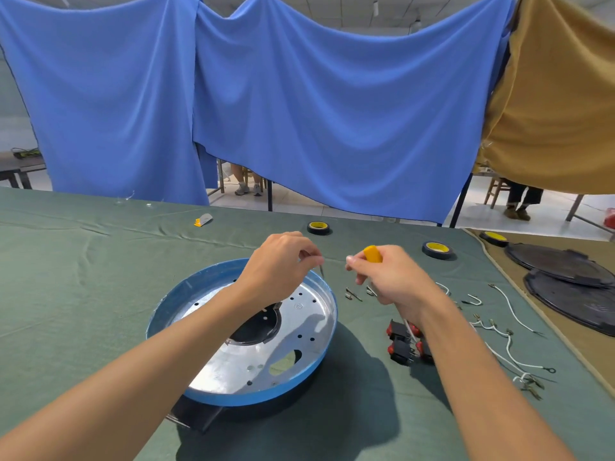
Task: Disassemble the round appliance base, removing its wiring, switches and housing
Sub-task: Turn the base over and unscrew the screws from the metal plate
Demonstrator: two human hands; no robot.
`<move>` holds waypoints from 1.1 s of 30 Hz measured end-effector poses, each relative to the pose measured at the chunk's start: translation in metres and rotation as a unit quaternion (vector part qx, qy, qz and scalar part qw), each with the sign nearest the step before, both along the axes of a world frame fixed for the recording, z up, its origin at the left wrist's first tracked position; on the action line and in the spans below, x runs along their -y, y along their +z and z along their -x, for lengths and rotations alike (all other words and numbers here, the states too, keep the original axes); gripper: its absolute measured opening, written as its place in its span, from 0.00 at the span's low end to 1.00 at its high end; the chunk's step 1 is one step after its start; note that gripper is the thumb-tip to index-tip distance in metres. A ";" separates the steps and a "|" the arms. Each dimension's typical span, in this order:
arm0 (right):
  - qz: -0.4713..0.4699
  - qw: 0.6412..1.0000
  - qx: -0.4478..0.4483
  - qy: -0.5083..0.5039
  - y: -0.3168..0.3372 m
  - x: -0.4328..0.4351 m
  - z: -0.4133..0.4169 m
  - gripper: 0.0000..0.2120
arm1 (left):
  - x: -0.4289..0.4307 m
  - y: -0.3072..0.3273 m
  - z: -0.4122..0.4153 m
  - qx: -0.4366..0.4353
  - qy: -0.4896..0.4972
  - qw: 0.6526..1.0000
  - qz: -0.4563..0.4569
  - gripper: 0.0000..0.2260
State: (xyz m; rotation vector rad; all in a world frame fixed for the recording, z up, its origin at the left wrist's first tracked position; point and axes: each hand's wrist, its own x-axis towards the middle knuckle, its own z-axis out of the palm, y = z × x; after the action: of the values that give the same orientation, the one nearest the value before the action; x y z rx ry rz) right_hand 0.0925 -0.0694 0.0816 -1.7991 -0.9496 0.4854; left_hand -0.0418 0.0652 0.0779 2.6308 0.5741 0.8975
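Green cloth [83,294], blue base [301,322] (yellow screwdriver [372,254])

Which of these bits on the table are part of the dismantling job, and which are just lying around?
Job: blue round base, screwdriver in right hand, thin metal piece in left hand, red switches, white wires.
Lying about: tape rolls, dark round plates, yellow-grey cutter.

A black tape roll with a yellow core [318,227] and a second such roll [437,249] lie on the far part of the green-cloth desk [66,277]. A small yellow-and-grey cutter [203,220] sits to their left. Draped blue fabric [299,111] and tan fabric [559,94] hang behind.
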 end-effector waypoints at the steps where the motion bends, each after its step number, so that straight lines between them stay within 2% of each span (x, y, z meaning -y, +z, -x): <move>1: -0.010 1.000 0.012 0.008 0.006 0.004 0.000 0.10 | 0.002 0.003 -0.002 0.009 -0.003 1.000 0.009 0.08; 4: 0.007 0.996 0.076 0.051 0.015 0.012 0.004 0.07 | 0.010 0.010 -0.008 0.033 -0.006 0.999 0.036 0.09; 6: 0.015 0.994 0.079 0.073 0.016 0.013 0.007 0.06 | 0.014 0.012 -0.012 0.042 -0.008 0.998 0.055 0.09; 9: -0.009 0.996 0.079 0.042 0.012 0.012 0.004 0.03 | 0.018 0.010 -0.016 0.050 -0.008 0.995 0.085 0.10; 12: 0.011 0.995 0.100 0.008 0.007 0.012 -0.002 0.03 | 0.021 0.007 -0.018 0.050 -0.008 0.994 0.101 0.11; 16: 0.032 0.995 0.091 0.029 -0.002 0.009 -0.003 0.01 | 0.020 0.002 -0.020 0.050 0.000 0.991 0.127 0.10; 20: 0.021 0.997 0.051 0.049 -0.008 0.003 0.000 0.03 | 0.019 -0.001 -0.020 0.046 0.003 0.991 0.128 0.11; 23: 0.032 0.997 0.053 0.047 -0.012 -0.001 0.000 0.04 | 0.016 -0.005 -0.018 0.034 0.008 0.991 0.128 0.12; 26: 0.081 0.991 0.108 -0.015 -0.018 -0.007 -0.006 0.07 | 0.011 -0.009 -0.017 0.020 0.021 0.990 0.139 0.14; 29: 0.190 0.960 0.188 -0.080 -0.030 -0.013 -0.014 0.07 | 0.003 -0.013 -0.012 0.013 0.037 0.987 0.154 0.14; 31: 0.247 0.939 0.222 -0.093 -0.038 -0.016 -0.015 0.09 | -0.003 -0.016 -0.008 0.002 0.045 0.987 0.153 0.14; 33: 0.265 0.928 0.244 -0.096 -0.043 -0.022 -0.012 0.09 | -0.007 -0.019 -0.005 -0.010 0.050 0.987 0.152 0.13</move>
State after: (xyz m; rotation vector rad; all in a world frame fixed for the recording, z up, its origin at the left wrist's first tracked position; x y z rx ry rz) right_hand 0.1050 -0.0473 0.0382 -2.5569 -1.0164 0.1698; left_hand -0.0367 0.0726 0.0592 2.3564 0.7876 0.7452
